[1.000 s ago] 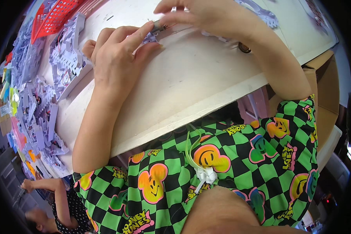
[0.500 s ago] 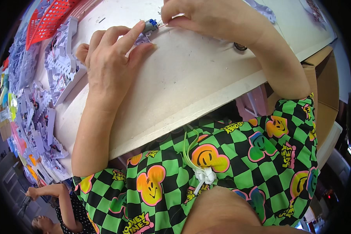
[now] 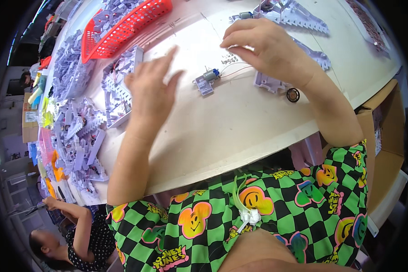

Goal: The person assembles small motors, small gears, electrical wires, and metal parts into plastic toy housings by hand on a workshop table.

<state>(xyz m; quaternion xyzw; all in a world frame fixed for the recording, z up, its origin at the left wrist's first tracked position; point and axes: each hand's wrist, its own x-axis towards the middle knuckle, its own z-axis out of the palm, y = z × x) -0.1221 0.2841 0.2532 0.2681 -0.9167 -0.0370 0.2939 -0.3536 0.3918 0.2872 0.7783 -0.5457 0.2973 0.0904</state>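
A small motor (image 3: 211, 75) with a blue end cap sits on a pale lavender plastic bracket (image 3: 204, 88) on the table. From its blue end, thin red and white wires (image 3: 235, 71) run right, passing beneath my right hand (image 3: 269, 49). That hand hovers over the table with curled fingers, a gap between thumb and forefinger, and nothing visible in them. Just below its fingertips lies a cluster of small metal screws (image 3: 230, 59). My left hand (image 3: 153, 88) is off the motor, fingers apart and slightly blurred, holding nothing.
A red perforated basket (image 3: 122, 41) of plastic parts stands at the far left, near an open lavender housing (image 3: 122, 90) and heaped parts (image 3: 79, 140). Another housing (image 3: 269, 83) and a black wheel (image 3: 293, 95) lie right. Beyond the left edge a person (image 3: 79, 231) sits; a cardboard box (image 3: 387, 149) stands right.
My left hand has let go of the motor and bracket and drawn back. My right hand has left the wire and is over the screws. The view has shifted, showing more of the table's far side.
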